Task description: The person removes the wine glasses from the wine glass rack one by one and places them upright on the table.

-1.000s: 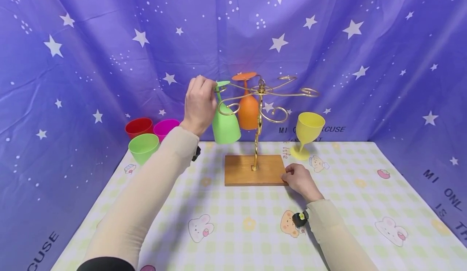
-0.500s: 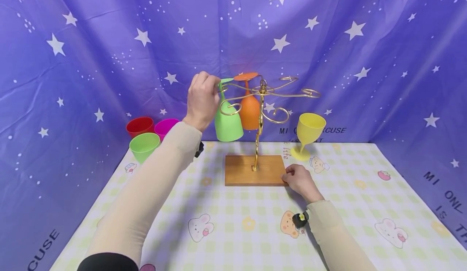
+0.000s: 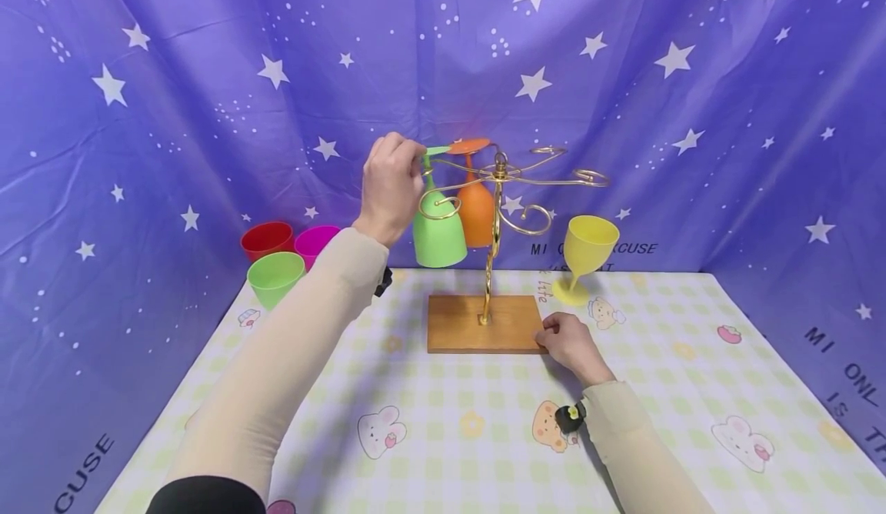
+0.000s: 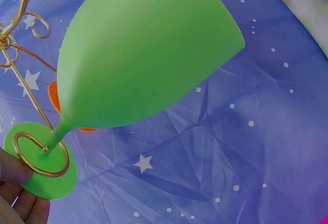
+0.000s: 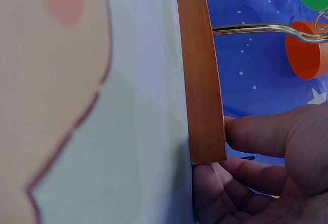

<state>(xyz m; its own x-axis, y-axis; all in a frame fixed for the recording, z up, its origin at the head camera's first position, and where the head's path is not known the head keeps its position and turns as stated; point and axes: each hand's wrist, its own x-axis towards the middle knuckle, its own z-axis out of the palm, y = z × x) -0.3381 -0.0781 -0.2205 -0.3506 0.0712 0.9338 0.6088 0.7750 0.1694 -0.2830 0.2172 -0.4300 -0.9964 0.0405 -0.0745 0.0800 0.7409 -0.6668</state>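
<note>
My left hand pinches the foot of a green goblet, which hangs upside down at the rack's left. In the left wrist view, the goblet's stem sits inside a gold wire loop, with the round foot against that loop. An orange goblet hangs inverted just behind, partly hidden by the green one. Low on the right, my right hand grips the corner of the rack's wooden base; thumb on its top face, fingers at its end, as the right wrist view shows.
Red, magenta and green cups stand at the table's back left, partly behind the left sleeve. A yellow goblet stands upright right of the rack. Several curled gold arms spread from the rack's post.
My left hand has moved slightly right and up with the green goblet, which now hangs straighter and closer to the orange one. The right hand stays on the base.
</note>
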